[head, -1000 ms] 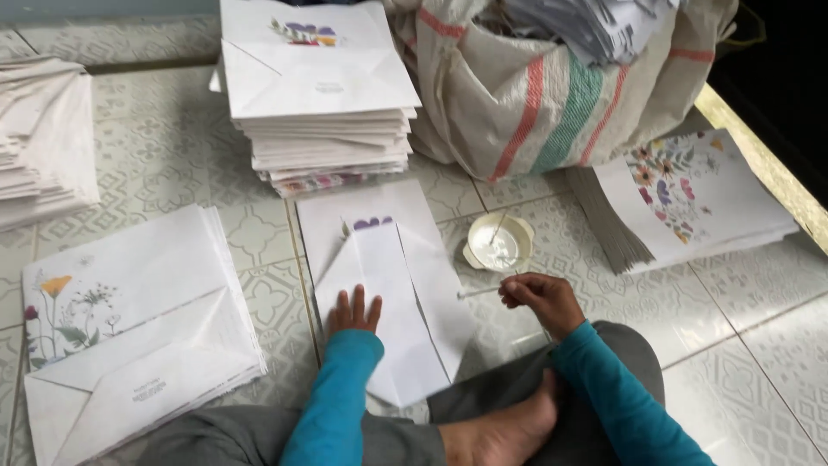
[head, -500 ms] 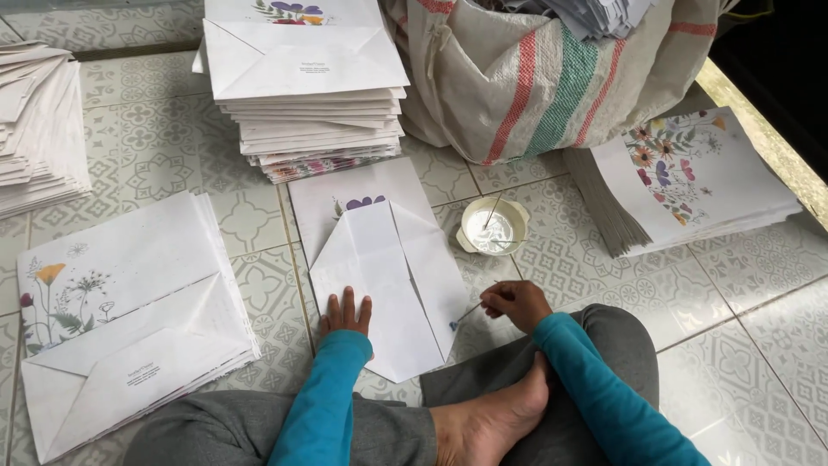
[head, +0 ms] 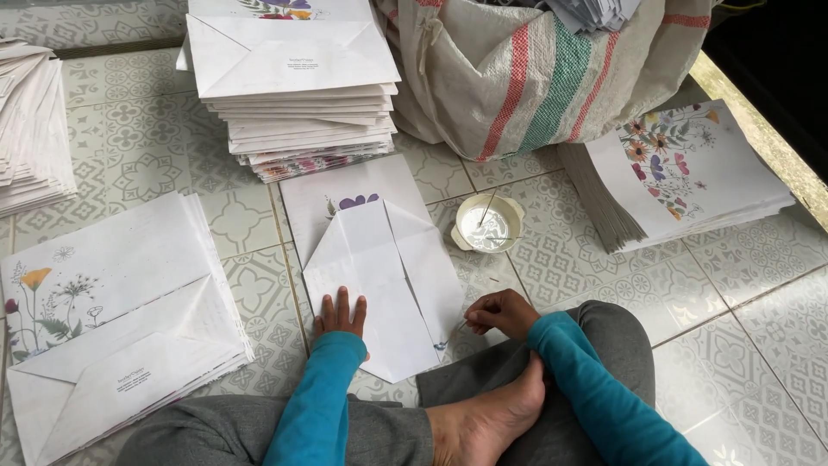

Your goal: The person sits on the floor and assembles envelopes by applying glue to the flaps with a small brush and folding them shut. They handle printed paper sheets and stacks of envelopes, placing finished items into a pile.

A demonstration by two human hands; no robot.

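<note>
White paper, half folded into an envelope (head: pixel 379 285), lies on the patterned tile floor (head: pixel 552 259) at the centre of the view, its flaps turned in and a purple flower print showing at its 12 o'clock edge. At the envelope's 7 o'clock corner the left hand (head: pixel 341 315) lies flat and open, fingers spread, pressing the paper down. At its 4 o'clock edge the right hand (head: pixel 504 312) is closed in a pinch around a thin stick (head: pixel 457 329), whose tip touches the paper's right edge. Both arms wear teal sleeves, and a bare foot (head: pixel 483 423) rests at 6 o'clock between grey trouser legs. Just beside the envelope at 2 o'clock sits a small white bowl (head: pixel 488 229) of whitish paste with another stick leaning in it. At 11 o'clock stands a tall stack of finished envelopes (head: pixel 293 86), near the paper's top edge. At 9 o'clock a lower pile (head: pixel 112 319) of flower-printed envelopes lies fanned out, and a further pile (head: pixel 30 121) shows at 10 o'clock by the frame edge. At 1 o'clock a woven sack (head: pixel 535 78) with red and green stripes holds more paper. At 3 o'clock, well apart from the hands, is a stack of flat floral sheets (head: pixel 681 168).
</note>
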